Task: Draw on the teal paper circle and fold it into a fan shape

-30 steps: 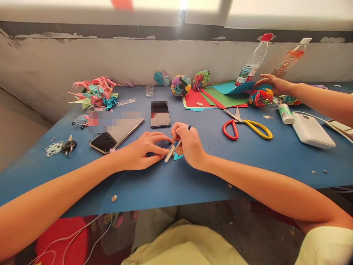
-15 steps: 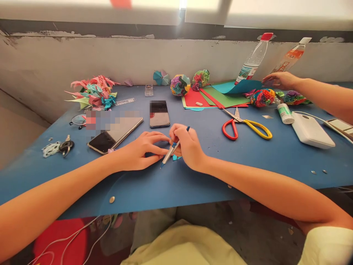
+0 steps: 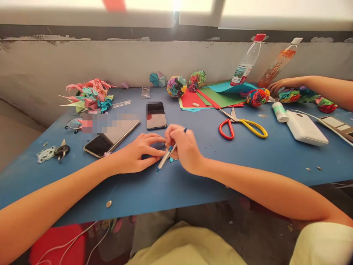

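My right hand (image 3: 187, 150) is closed around a pen (image 3: 164, 161) with a clear barrel and blue parts. The pen slants down to the left, its tip close to the blue tabletop. Under my right hand a small piece of bright blue paper (image 3: 173, 160) shows, mostly covered. My left hand (image 3: 142, 151) lies low on the table with fingers stretched toward the paper. Its fingertips meet the right hand's fingers, and what they touch beneath is hidden.
Red-and-yellow-handled scissors (image 3: 234, 123) lie at right, near a white power bank (image 3: 306, 127). Phones (image 3: 156, 115), coloured paper sheets (image 3: 228, 96) and folded-paper balls (image 3: 177, 87) sit farther back. Another person's hand (image 3: 284, 84) reaches in beside paper flowers. Keys (image 3: 62, 150) lie at left.
The other person's hand has left the blue sheet and come down near the paper flowers at right. The view has shifted slightly; my hands keep nearly the same pose.
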The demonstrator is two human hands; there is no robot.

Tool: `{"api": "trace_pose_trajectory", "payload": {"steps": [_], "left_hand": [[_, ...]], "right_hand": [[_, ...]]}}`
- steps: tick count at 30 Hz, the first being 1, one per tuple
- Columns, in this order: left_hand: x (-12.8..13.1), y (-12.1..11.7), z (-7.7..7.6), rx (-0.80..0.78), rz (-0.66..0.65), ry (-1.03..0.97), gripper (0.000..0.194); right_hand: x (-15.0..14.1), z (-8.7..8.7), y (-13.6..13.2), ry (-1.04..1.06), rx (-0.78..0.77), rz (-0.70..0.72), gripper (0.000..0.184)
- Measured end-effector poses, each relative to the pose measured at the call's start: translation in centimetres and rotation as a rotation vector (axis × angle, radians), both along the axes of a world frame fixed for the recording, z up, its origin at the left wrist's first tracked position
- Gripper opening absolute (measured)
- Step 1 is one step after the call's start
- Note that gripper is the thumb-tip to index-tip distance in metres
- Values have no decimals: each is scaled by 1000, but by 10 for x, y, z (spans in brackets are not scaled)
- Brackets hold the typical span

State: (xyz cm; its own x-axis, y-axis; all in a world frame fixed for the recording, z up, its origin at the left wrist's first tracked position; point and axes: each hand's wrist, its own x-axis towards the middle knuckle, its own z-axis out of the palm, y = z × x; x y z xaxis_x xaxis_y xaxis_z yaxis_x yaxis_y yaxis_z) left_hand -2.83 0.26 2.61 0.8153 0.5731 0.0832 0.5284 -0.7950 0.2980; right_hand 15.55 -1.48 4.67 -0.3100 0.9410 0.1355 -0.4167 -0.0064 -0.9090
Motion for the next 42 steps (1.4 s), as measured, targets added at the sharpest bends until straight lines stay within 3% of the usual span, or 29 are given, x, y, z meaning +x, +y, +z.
{"api": "trace_pose_trajectory", "payload": {"steps": [11, 22, 42], "left_hand": [[-3, 0, -2, 22, 1, 11, 36], [-3, 0, -8, 54, 14, -68, 30], [-1, 0, -5, 30, 7, -77, 33]], "right_hand": [[-1, -2, 6, 29, -34, 26, 13], [-2, -5, 2, -22, 19, 2, 15], [-1, -5, 3, -69, 18, 4, 16]]}}
